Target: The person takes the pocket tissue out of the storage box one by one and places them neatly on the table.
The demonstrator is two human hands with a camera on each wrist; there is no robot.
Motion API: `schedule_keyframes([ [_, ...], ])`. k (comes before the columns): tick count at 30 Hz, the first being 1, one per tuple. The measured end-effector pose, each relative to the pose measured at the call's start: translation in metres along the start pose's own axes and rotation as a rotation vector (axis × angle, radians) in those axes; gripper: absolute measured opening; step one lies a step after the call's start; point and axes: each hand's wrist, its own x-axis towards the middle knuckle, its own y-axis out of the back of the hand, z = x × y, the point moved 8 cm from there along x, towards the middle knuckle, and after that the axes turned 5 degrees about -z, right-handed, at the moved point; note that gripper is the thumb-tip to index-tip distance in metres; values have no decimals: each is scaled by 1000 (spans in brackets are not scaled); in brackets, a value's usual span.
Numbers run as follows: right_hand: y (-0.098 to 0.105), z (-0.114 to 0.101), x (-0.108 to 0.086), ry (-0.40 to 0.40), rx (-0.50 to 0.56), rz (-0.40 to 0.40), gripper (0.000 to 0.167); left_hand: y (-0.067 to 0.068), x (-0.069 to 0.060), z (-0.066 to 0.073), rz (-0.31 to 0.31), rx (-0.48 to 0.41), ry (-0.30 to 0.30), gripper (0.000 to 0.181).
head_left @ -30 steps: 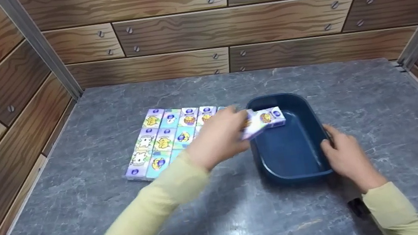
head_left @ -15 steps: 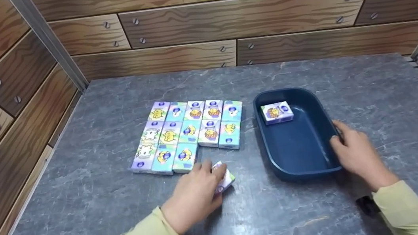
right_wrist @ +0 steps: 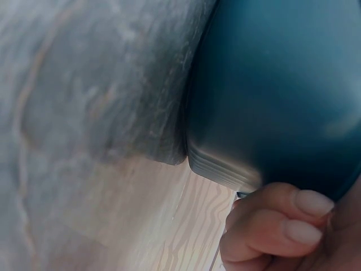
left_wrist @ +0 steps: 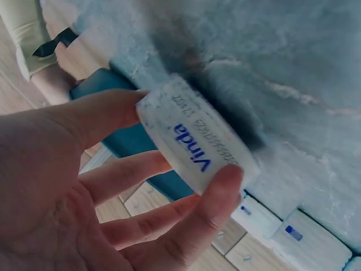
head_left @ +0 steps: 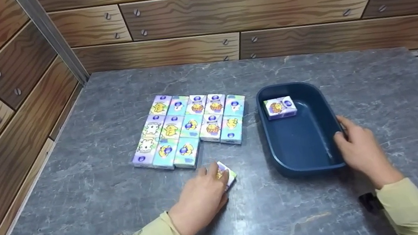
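Near the front of the table my left hand (head_left: 201, 198) pinches a small tissue pack (head_left: 225, 176) between thumb and fingers. The left wrist view shows this pack's white end (left_wrist: 194, 138) marked "Vinda". Ahead of it, several printed tissue packs (head_left: 193, 125) lie flat, side by side in rows, with a gap at the front right of the block. A dark blue basin (head_left: 272, 149) stands to their right, with one tissue pack (head_left: 279, 107) at its far left end. My right hand (head_left: 364, 150) grips the basin's right side, its fingers (right_wrist: 276, 226) curled at the rim.
A grey marbled tabletop (head_left: 124, 207) lies under everything. Wood-patterned panels (head_left: 180, 15) close off the back, with more along the left and right sides. A dark strap or device (head_left: 370, 202) shows beneath the right wrist.
My left hand has come back from the basin's left edge to the table's front with a tissue pack, then barely moved. One pack stays in the basin. The right hand keeps its grip.
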Motion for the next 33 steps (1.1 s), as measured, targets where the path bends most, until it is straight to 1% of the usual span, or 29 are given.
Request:
schedule_keyframes([
  [2,0,0,0,-2,0,0,48,0,-3,1,11,55,-2,52],
  [4,-2,-1,0,-2,-2,-3,48,1,-6,2,9,145,-19,64],
  [6,-3,-1,0,-3,-2,-6,48,3,-11,3,8,236,-63,73],
  [7,-4,-2,0,-4,-1,-10,49,5,-13,4,9,271,-97,73],
  [9,-5,-2,0,-3,-3,-12,49,8,-19,6,14,317,-181,60],
  [12,-3,-1,-1,-4,-6,-12,49,10,-26,10,15,318,-306,36],
  [13,-2,-1,0,-5,-8,-12,49,9,-28,11,13,313,-337,31],
  [15,0,0,0,-13,-10,-14,49,7,-29,13,23,310,-371,27],
  [18,0,2,1,-27,-11,-20,50,3,-28,15,34,315,-382,25],
  [23,-3,3,0,-37,-1,-34,50,1,-21,15,53,328,-360,22],
  [26,-3,2,0,-30,2,-33,49,0,-12,12,72,346,-334,24],
  [28,-3,1,1,-26,5,-31,49,-2,-3,8,71,363,-314,26],
  [31,-1,1,1,-20,8,-29,49,-7,11,1,41,391,-285,28],
  [33,-1,1,1,-20,10,-35,49,-9,18,-4,19,402,-267,29],
])
